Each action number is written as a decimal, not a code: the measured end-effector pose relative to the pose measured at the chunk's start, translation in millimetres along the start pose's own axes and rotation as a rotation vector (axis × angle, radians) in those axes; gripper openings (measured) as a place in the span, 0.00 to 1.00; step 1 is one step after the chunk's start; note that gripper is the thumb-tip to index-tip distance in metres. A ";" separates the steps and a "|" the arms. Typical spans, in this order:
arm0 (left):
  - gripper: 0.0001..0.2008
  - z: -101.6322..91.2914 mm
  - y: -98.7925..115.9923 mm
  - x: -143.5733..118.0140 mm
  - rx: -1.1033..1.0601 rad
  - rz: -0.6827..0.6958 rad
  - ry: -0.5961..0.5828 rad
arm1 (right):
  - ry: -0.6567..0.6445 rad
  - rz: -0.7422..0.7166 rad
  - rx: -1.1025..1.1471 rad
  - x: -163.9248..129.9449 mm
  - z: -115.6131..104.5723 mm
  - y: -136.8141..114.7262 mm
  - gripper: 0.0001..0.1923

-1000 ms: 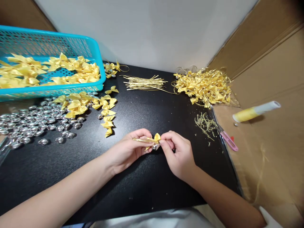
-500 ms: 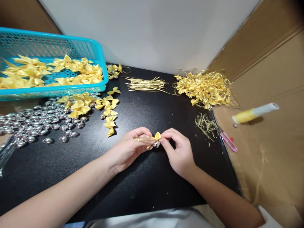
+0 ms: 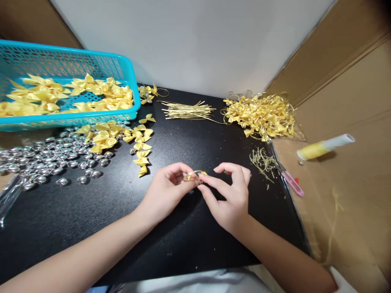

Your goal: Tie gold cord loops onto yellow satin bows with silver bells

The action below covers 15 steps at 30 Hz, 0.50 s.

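Nearest the camera, both hands meet over the middle of the black counter (image 3: 171,244). The left hand (image 3: 166,193) is curled, its thumb and forefinger pinched on a small yellow ribbon bow (image 3: 200,174) with a loop of gold cord (image 3: 191,176) bent round above it. The right hand (image 3: 230,195) is half open: thumb and forefinger reach in to the bow, touching it or nearly so, while the other fingers fan upward; whether it truly grips the piece I cannot tell. The bow sits in the air just above the counter, between the two hands.

Judging by this, the step in hand looks like fastening the cord loop onto the bow; the next move would call for a fine pinch from the right fingertips while the left holds the piece steady.

Further out on the left lie loose yellow bows (image 3: 139,146) and a spread of silver beads (image 3: 51,158). To the right are gold trimmings (image 3: 262,160) and pink-handled scissors (image 3: 291,183), then a yellow-and-white tube (image 3: 324,147) on the cardboard (image 3: 351,191). Farthest back stand a turquoise basket (image 3: 128,77) of bows, a bundle of cut gold cords (image 3: 187,110), and a heap of finished looped bows (image 3: 261,116).
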<state>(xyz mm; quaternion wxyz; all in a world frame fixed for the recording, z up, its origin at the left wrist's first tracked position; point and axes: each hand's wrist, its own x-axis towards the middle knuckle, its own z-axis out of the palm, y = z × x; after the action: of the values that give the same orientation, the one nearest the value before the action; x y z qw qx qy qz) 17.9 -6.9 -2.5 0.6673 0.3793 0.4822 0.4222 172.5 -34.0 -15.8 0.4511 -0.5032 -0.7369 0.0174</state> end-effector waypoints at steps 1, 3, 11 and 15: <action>0.08 0.6 0.4 -1.1 0.029 0.026 -0.003 | -0.002 0.019 0.004 0.1 1.0 0.7 0.06; 0.07 1.1 0.4 -2.7 0.091 0.076 0.000 | -0.018 0.057 0.029 0.3 3.0 2.0 0.05; 0.09 -3.5 -2.4 4.5 0.051 -0.023 -0.022 | -0.008 0.039 0.260 3.6 -6.1 4.1 0.06; 0.09 -8.9 -5.8 13.1 -0.048 -0.124 0.008 | 0.088 0.238 0.710 9.0 -17.1 13.9 0.04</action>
<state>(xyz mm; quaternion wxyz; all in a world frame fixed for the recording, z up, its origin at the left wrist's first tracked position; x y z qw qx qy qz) 12.8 4.0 -14.3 0.6992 0.3309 0.4973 0.3928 193.5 -27.6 -6.6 0.6237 -0.3978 -0.6012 0.3024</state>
